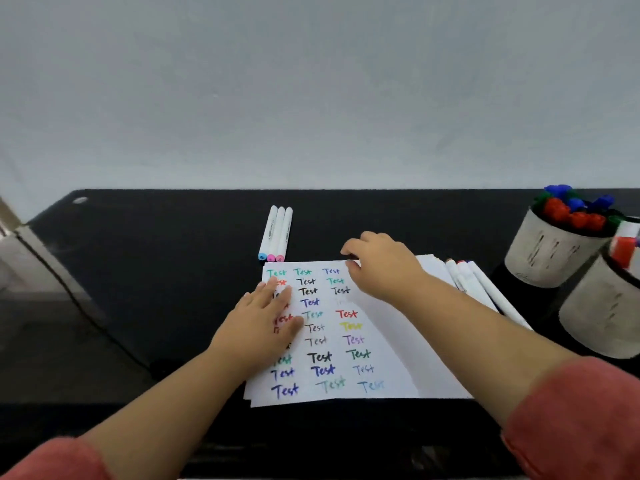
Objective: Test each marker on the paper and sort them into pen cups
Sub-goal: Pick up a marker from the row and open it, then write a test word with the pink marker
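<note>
A person is leaning over a black surface (156,258), both forearms reaching in from below, each with a pink sleeve (575,420) pushed up.

A white paper (391,341) is lying in the middle, on top of a few more sheets. It is covered in rows of the word "Test" written in many colours.

The left hand (266,320) is lying flat on the paper's left side, fingers (277,289) straight and close together, pressing it down and covering part of the left column.

The right hand (381,265) is hovering over the paper's top edge, palm down. Its fingers are curling downward; whether they are gripping anything cannot be told.

Three white markers (277,233) are lying side by side just beyond the paper's top edge, their blue and pink caps pointing toward the person.

More white markers (485,292) are lying at the paper's right edge, partly on the sheets.

Two pale cups are standing at the far right. The farther cup (550,254) is holding markers with red, blue and green caps. The nearer cup (602,313) is partly cut off by the frame and also holding markers.
</note>
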Tool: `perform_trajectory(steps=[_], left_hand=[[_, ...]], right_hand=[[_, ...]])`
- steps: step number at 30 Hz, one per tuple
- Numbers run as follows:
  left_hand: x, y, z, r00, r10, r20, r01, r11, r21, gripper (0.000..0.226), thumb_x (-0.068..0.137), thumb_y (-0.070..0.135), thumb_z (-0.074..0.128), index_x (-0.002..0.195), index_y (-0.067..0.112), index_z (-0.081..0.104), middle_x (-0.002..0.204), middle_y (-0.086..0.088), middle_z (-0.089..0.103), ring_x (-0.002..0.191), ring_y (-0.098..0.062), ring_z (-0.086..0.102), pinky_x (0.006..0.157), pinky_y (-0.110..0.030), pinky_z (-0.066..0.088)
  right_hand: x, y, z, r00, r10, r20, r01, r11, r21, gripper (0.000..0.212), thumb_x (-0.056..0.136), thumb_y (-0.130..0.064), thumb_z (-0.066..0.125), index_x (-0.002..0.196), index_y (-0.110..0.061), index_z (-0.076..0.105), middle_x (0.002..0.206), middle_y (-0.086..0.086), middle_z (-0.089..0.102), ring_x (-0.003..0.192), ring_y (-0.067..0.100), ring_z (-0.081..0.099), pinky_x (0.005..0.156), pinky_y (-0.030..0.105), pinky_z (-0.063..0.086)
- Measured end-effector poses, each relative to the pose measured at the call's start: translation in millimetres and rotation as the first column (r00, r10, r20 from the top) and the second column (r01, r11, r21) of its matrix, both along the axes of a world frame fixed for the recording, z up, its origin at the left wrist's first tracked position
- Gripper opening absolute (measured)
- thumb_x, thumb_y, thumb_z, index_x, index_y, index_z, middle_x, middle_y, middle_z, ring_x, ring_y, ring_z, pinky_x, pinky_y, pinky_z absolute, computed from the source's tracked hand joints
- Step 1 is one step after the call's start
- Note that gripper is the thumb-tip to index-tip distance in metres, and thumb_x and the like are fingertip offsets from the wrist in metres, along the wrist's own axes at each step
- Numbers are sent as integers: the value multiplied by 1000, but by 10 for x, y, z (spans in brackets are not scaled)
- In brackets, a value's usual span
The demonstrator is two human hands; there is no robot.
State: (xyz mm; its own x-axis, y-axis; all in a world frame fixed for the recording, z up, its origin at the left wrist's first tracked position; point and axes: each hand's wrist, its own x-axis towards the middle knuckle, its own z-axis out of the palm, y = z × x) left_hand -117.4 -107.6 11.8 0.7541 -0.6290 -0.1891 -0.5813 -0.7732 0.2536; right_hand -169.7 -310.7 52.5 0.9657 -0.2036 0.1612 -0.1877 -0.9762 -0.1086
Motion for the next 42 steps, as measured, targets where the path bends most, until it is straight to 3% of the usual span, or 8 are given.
perform_trajectory(steps=[10,16,23,27,31,34,38,42], left_hand=[[92,34,-164,997,-29,67,34,997,-75,65,93,61,23,149,35,2,156,11,-14,143,-7,-11,110,-24,-9],[110,36,-187,997,-35,64,39,997,-61,66,93,62,23,149,35,1,156,11,-15,143,-7,-12,114,-26,-8],[109,41,-206,997,-30,70,34,998,-58,66,93,62,23,149,35,1,156,11,-15,143,-6,-13,113,-25,-9],[109,48,-203,998,-19,65,23,998,-54,66,93,61,24,150,34,3,156,11,-13,143,-7,-11,111,-24,-10],[85,37,-144,999,-11,44,12,1000,-28,65,94,59,25,150,32,4,157,10,-11,144,-8,-9,111,-24,-9],[66,34,-65,999,-15,44,14,1000,26,65,95,58,24,150,30,4,158,7,-9,144,-11,-7,114,-27,-5],[-38,11,65,998,-4,65,0,998,58,65,96,55,27,151,26,6,159,3,1,145,-15,2,116,-31,3],[-254,-27,185,979,146,-144,-179,953,-246,61,95,52,40,149,32,19,155,10,21,141,-12,23,109,-32,26]], right_hand=[[1021,126,-86,919,301,-256,-358,908,-216,73,89,0,54,148,-28,23,158,-2,17,135,24,32,100,37,40],[1185,164,-154,878,414,-241,-472,835,-283,52,88,-5,54,136,-22,41,133,1,46,115,20,45,92,37,44],[1138,112,-165,889,383,-252,-452,821,-348,52,88,-3,55,134,-21,41,134,5,36,113,21,42,81,31,45],[968,38,-175,943,322,-79,-331,925,-188,54,86,5,52,133,-15,38,137,7,36,103,24,50,76,34,48],[575,95,-185,940,145,308,-215,954,210,14,101,-16,38,112,-16,47,110,4,51,77,19,53,65,29,42],[186,231,-208,865,-58,499,-266,790,552,8,99,-19,42,107,-24,44,99,-6,56,87,17,61,76,30,50],[-319,457,-161,739,-269,618,-400,562,724,12,94,-21,41,99,-31,39,100,-3,61,84,13,66,76,22,53],[-674,609,-119,695,-488,528,-372,385,845,12,100,-14,39,97,-25,41,85,-4,67,74,17,68,73,25,55]])
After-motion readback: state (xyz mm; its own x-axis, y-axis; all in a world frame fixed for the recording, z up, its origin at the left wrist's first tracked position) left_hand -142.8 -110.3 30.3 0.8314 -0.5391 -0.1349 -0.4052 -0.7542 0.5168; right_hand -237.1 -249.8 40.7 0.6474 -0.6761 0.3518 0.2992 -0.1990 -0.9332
